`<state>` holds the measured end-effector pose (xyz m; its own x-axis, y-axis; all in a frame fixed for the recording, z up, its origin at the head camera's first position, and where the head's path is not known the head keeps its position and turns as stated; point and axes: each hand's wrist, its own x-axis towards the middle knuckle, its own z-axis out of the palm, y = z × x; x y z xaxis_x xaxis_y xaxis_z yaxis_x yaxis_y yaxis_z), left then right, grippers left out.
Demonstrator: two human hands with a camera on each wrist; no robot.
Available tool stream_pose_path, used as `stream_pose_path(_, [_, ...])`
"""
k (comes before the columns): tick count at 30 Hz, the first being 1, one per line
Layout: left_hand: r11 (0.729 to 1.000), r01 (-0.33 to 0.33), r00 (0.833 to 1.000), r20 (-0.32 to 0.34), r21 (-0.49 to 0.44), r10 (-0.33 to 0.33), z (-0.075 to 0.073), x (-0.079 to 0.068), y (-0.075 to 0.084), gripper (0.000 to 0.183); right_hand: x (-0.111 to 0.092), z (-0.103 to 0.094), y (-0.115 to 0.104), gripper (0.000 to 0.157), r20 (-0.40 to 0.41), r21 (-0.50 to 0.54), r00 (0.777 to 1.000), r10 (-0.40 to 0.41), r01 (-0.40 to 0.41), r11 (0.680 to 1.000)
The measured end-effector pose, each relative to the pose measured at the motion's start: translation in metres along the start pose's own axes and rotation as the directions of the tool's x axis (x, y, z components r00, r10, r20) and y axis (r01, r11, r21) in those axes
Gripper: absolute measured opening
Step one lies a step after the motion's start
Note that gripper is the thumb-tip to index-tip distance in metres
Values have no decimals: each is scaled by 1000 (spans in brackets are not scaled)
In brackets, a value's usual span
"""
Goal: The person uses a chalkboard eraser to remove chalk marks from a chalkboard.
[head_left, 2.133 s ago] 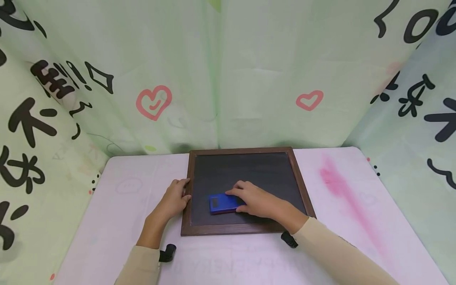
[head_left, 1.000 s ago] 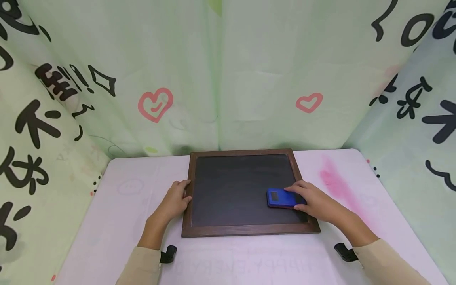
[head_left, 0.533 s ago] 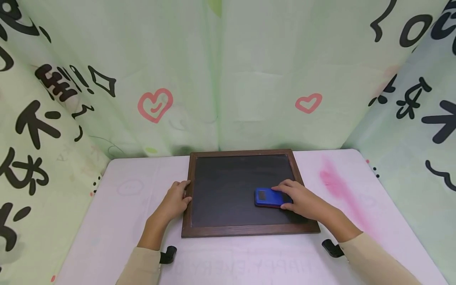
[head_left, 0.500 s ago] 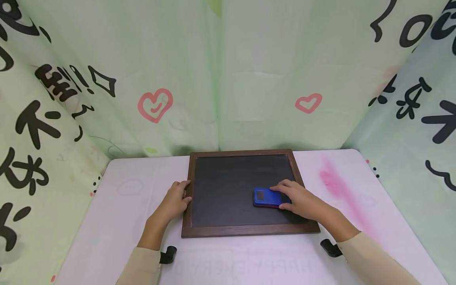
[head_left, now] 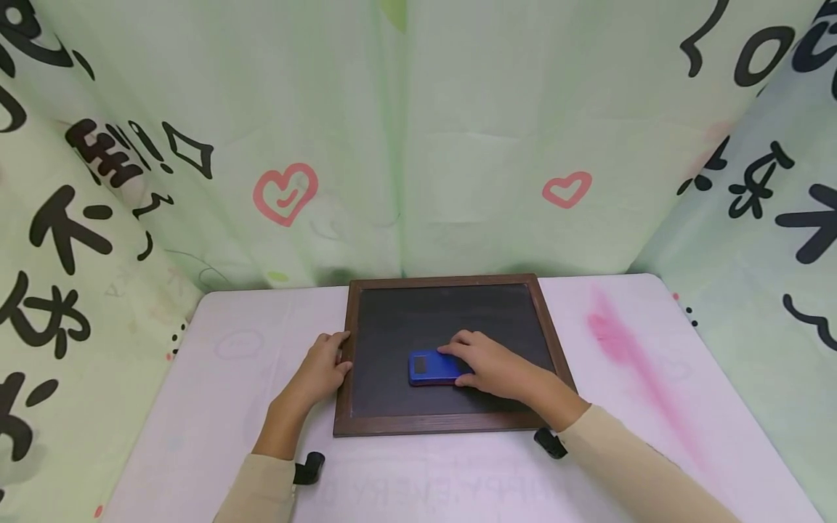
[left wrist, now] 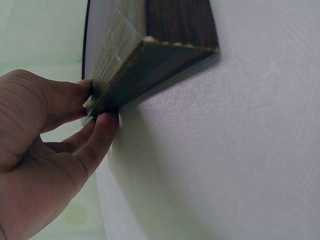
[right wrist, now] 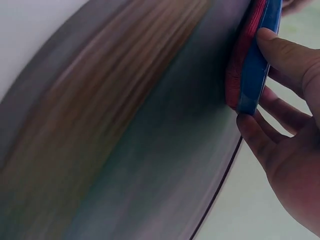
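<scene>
A framed chalkboard (head_left: 386, 312) with a dark brown wooden rim lies on the table. On its dark surface sits a blue eraser (head_left: 431, 367) with a red felt underside, a little below the board's middle. My right hand (head_left: 493, 367) grips the eraser's right end between thumb and fingers; the right wrist view shows the thumb on the blue side (right wrist: 254, 75) above the red felt (right wrist: 236, 80). At the board's left edge, my left hand (head_left: 319, 369) holds the frame (left wrist: 120, 65), thumb and fingertips at its side in the left wrist view.
The white table (head_left: 261, 319) carries a pink smear (head_left: 617, 334) right of the board and faint lettering in front. A pale green curtain (head_left: 458, 145) with hearts and black characters encloses the back and sides.
My right hand slid the eraser to the right across the board, then back left toward the middle. The left hand stays at the frame's left edge.
</scene>
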<state>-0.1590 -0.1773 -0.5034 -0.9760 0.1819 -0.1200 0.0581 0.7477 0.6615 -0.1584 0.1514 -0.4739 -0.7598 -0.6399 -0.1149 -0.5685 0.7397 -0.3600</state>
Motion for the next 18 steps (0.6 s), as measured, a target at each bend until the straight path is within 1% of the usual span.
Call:
stream_pose_path(8, [1000, -7, 1000, 1, 10, 7, 0, -1, 1, 57, 27, 6, -35, 56, 28, -39, 996, -86, 87, 995])
stream_pose_path(11, [1000, -21, 1000, -1, 20, 21, -1, -1, 1, 56, 37, 10, -46, 56, 28, -54, 995, -94, 95, 994])
stream_pose_path(18, [999, -23, 1000, -9, 27, 23, 0, 0, -1, 54, 53, 20, -67, 56, 21, -82, 994, -110, 111, 990])
